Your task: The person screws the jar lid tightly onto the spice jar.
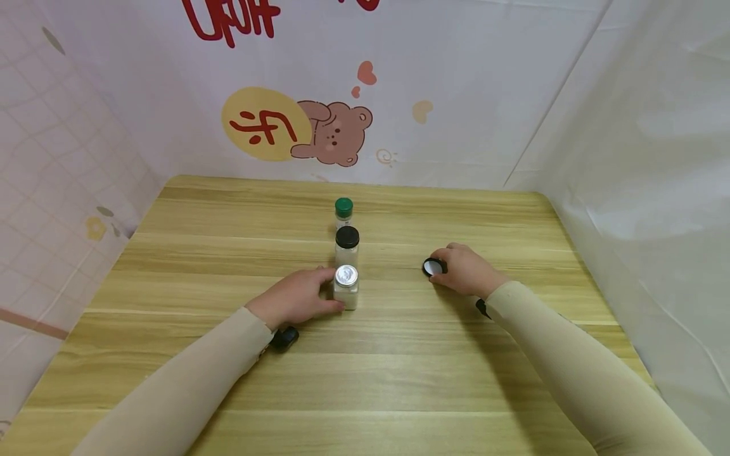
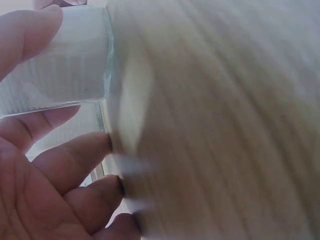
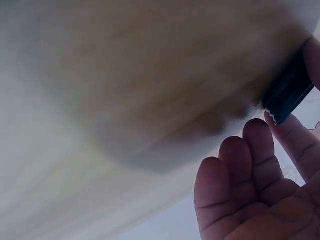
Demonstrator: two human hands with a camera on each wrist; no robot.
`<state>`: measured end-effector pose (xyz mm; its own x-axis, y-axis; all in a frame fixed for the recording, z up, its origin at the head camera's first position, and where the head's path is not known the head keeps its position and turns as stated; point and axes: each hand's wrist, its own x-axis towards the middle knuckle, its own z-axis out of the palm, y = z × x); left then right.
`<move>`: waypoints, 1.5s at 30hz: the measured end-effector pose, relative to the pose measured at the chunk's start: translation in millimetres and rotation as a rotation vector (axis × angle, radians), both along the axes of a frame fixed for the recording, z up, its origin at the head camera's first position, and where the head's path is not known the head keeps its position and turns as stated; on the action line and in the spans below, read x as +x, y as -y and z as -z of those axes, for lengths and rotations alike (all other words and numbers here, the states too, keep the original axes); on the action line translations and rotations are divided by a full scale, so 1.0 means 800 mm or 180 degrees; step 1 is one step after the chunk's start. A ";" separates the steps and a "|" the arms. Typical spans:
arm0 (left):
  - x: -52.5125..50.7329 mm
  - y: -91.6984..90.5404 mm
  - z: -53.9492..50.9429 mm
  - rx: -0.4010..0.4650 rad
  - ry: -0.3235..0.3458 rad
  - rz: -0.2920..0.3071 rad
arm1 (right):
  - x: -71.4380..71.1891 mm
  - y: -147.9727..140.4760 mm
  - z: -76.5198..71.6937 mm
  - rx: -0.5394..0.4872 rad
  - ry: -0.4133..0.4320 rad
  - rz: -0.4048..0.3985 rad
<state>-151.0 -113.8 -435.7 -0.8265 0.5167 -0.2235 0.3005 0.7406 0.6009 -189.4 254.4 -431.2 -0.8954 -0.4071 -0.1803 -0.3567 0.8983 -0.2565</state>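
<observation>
While the left hand [image 1: 299, 296] pinches a silver-topped jar [image 1: 346, 296] just below the centre of the head frame, the right hand [image 1: 469, 272], right of centre, pinches a black lid [image 1: 433, 267] (its white inside shows). Straight behind the jar, higher in frame, 2 partly hidden containers line up: a black-capped jar [image 1: 347, 244] and a green-capped bottle [image 1: 344, 212].

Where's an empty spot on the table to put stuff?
Bare table lies between the silver-topped jar and the right hand, and left of the green-capped jar. It's crowded around the left hand and black-topped jar.
</observation>
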 end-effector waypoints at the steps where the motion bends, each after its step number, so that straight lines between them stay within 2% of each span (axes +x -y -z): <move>1: 0.000 0.000 0.000 0.0000 -0.0004 0.0001 | 0.000 0.001 0.000 0.0012 -0.0009 -0.0008; 6: -0.001 0.000 0.001 -0.0015 -0.0037 0.0012 | 0.000 0.006 0.000 0.0043 -0.0050 -0.0049; 15: 0.000 -0.001 -0.002 -0.0014 -0.0018 0.0006 | 0.004 0.020 -0.007 -0.0110 -0.0120 -0.0072; 22: 0.000 0.000 -0.001 -0.0018 -0.0019 0.0005 | 0.010 0.035 -0.018 -0.0459 0.0036 -0.0004; 30: 0.000 -0.001 0.000 -0.0013 -0.0049 0.0018 | 0.024 0.054 -0.033 -0.0714 0.0183 -0.0012; 38: 0.000 -0.001 0.001 -0.0013 -0.0056 0.0009 | 0.034 0.070 -0.041 -0.0838 0.0024 -0.0208; 45: 0.000 0.000 0.002 -0.0018 -0.0073 0.0008 | 0.041 0.084 -0.051 -0.0958 0.0017 -0.0323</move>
<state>-151.2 -113.5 -437.3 -0.8301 0.5176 -0.2075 0.3160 0.7432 0.5898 -156.4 186.9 -390.0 -0.8469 -0.5301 -0.0428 -0.4385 0.7416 -0.5076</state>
